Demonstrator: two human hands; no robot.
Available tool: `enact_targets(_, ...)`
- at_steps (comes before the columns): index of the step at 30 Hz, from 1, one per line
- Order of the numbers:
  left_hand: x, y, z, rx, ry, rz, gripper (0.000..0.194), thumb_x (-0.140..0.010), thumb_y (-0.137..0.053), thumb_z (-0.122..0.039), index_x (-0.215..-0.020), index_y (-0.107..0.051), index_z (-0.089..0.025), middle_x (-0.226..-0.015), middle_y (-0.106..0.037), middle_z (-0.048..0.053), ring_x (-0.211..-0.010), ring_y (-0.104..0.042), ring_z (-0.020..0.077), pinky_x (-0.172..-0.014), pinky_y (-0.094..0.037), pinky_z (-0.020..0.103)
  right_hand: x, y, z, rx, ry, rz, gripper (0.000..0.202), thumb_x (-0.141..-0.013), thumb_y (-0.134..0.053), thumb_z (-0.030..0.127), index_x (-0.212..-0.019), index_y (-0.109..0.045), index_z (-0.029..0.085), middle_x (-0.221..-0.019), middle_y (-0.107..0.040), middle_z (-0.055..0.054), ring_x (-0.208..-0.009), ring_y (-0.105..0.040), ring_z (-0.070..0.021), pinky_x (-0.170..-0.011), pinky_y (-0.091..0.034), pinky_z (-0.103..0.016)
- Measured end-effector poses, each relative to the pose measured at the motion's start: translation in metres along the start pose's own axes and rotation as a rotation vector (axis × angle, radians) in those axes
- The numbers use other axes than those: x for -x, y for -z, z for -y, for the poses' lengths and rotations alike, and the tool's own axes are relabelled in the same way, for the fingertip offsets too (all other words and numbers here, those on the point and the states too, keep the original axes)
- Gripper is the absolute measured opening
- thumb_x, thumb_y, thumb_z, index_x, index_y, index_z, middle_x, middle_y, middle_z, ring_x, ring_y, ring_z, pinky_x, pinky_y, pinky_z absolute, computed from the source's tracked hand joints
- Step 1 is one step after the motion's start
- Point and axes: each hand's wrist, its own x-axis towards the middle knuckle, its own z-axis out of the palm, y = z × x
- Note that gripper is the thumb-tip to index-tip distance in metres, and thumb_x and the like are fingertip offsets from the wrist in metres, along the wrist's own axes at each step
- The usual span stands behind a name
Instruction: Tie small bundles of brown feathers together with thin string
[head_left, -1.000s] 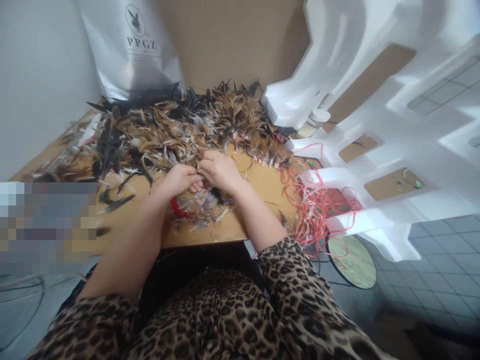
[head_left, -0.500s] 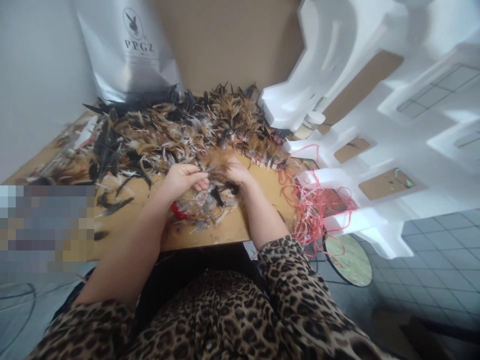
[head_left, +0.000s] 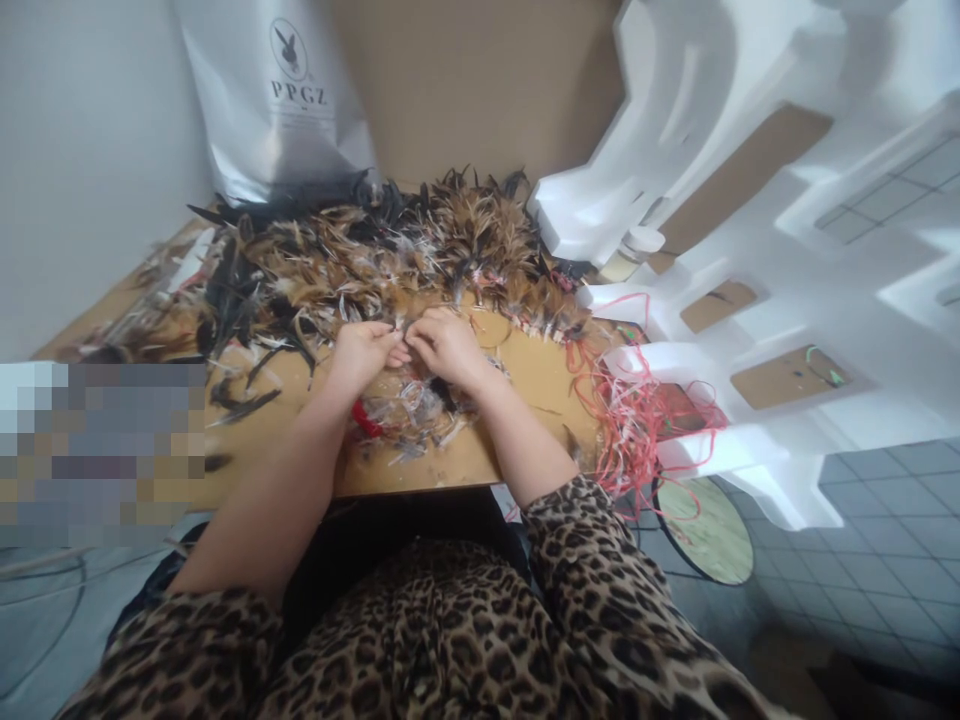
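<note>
While a large, white moulded foam panel (head_left: 825, 290) stands to the right of the long, shaggy heap of brown and black feathers (head_left: 322, 250), the yellow-brown wooden desk (head_left: 540, 375) lies beneath that heap. Beyond it is a glossy silver bag (head_left: 277, 140) with dark lettering; to its right and nearer the person, a tangle of thin pinkish-red strings (head_left: 630, 420) spills beside the foam.

Just on the near side of the heap, the left hand (head_left: 367, 350) and right hand (head_left: 450, 345) meet almost tip to tip. The fingers of each are pinched together; whatever is between them is too small and blurred to tell, so its long axis cannot be read.

Farther from the heap, a low pile of loose feathers and pale scraps (head_left: 427, 415) lies just on the person's side of the fingers, spread crosswise, with neither hand clearly nearer. At its left end, a small bright-red piece (head_left: 366, 418) lies nearer the left hand.
</note>
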Motion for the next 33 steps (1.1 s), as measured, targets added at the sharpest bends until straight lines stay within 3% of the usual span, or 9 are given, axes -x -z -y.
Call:
enact_targets(4,0.004,0.003,0.003,-0.176,-0.071,0.13,0.013,-0.065,-0.058,-0.009,-0.054,-0.062,-0.015,-0.047,-0.06,0.001,-0.043,-0.056,0.0114,-0.045,-0.045,0.019,-0.002,0.005,0.004,0.149,0.07,0.09,0.028,-0.087,-0.04,0.028,-0.078,-0.062,0.015,-0.082,-0.054,-0.009,-0.083,-0.041,-0.019,-0.076,-0.031,-0.031)
enact_targets(7,0.01,0.002,-0.001,-0.287,-0.105,0.211,0.017,-0.063,-0.059,-0.007,-0.05,-0.063,-0.017,-0.043,-0.057,-0.001,-0.039,-0.052,0.0101,-0.043,-0.042,0.019,-0.003,0.008,-0.002,0.098,0.069,0.117,0.024,-0.084,-0.045,0.028,-0.075,-0.063,0.015,-0.082,-0.055,-0.008,-0.087,-0.042,-0.0192,-0.079,-0.031,-0.032)
enact_targets(12,0.019,-0.003,-0.01,-0.301,-0.161,0.399,0.012,-0.068,-0.062,-0.017,-0.058,-0.068,-0.017,-0.051,-0.062,0.002,-0.043,-0.054,0.0115,-0.045,-0.043,0.021,0.0,0.017,-0.028,-0.415,-0.078,0.182,0.016,-0.075,-0.056,0.028,-0.07,-0.063,0.014,-0.073,-0.057,-0.003,-0.077,-0.05,-0.0135,-0.077,-0.038,-0.027)
enact_targets(15,0.021,-0.005,-0.014,-0.237,-0.163,0.442,0.012,-0.071,-0.062,-0.022,-0.064,-0.069,-0.015,-0.053,-0.063,0.005,-0.044,-0.056,0.0124,-0.047,-0.045,0.022,0.003,0.019,-0.038,-0.762,-0.203,0.253,0.02,-0.071,-0.06,0.033,-0.071,-0.062,0.013,-0.071,-0.059,-0.002,-0.069,-0.053,-0.0118,-0.072,-0.042,-0.025)
enact_targets(19,0.02,-0.005,-0.014,-0.016,-0.111,0.352,0.015,-0.069,-0.066,-0.027,-0.065,-0.068,-0.013,-0.055,-0.063,0.006,-0.045,-0.055,0.0102,-0.046,-0.044,0.02,0.004,0.015,-0.038,-0.863,-0.213,0.118,0.022,-0.07,-0.061,0.037,-0.074,-0.062,0.015,-0.079,-0.062,-0.004,-0.077,-0.055,-0.0139,-0.075,-0.043,-0.025)
enact_targets(25,0.012,-0.007,-0.007,0.359,0.12,0.263,0.012,-0.066,-0.07,-0.021,-0.072,-0.067,-0.01,-0.06,-0.063,0.004,-0.045,-0.052,0.0045,-0.043,-0.041,0.014,-0.002,0.002,-0.026,-0.863,-0.312,-0.065,0.027,-0.068,-0.064,0.038,-0.077,-0.06,0.013,-0.073,-0.058,0.0,-0.072,-0.052,-0.0107,-0.07,-0.042,-0.021)
enact_targets(33,0.007,-0.01,-0.005,0.492,0.204,0.093,0.009,-0.074,-0.062,-0.012,-0.065,-0.063,-0.008,-0.059,-0.064,0.005,-0.045,-0.053,0.0028,-0.044,-0.043,0.01,-0.007,-0.025,-0.021,-0.859,-0.384,-0.245,0.026,-0.069,-0.062,0.037,-0.079,-0.062,0.013,-0.078,-0.063,-0.001,-0.074,-0.055,-0.0103,-0.075,-0.044,-0.023)
